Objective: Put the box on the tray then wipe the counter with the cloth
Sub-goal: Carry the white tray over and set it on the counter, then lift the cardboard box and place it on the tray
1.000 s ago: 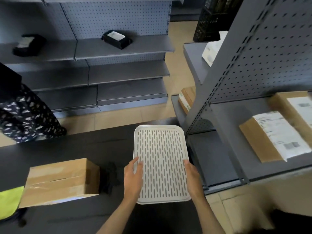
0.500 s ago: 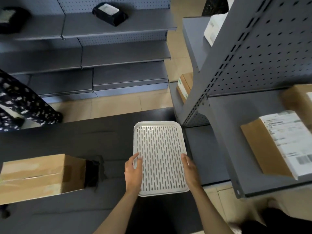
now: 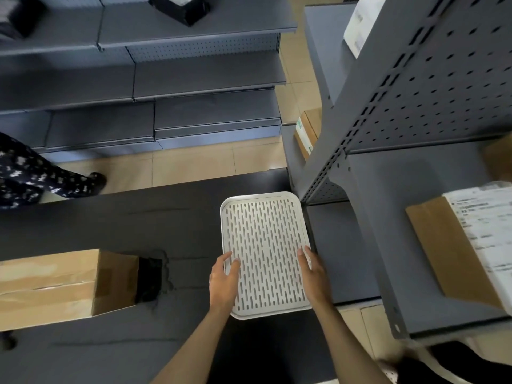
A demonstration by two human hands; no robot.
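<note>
A white slotted tray (image 3: 264,245) lies on the dark counter (image 3: 138,223), close to its right end. My left hand (image 3: 223,282) grips the tray's near left edge and my right hand (image 3: 313,274) grips its near right edge. A taped brown cardboard box (image 3: 63,286) rests on the counter at the left, partly cut off by the frame. A dark crumpled cloth (image 3: 151,278) lies against the box's right side, between the box and my left hand.
A grey metal shelving unit (image 3: 388,151) stands right of the counter, holding labelled cardboard parcels (image 3: 465,245). More grey shelves (image 3: 194,79) line the far side of a tiled aisle. Another person's patterned leg (image 3: 41,176) stands at the left beyond the counter.
The view has tilted down and to the right, so the box sits further left in frame. My hands stay on the tray, which has settled near the counter's right end.
</note>
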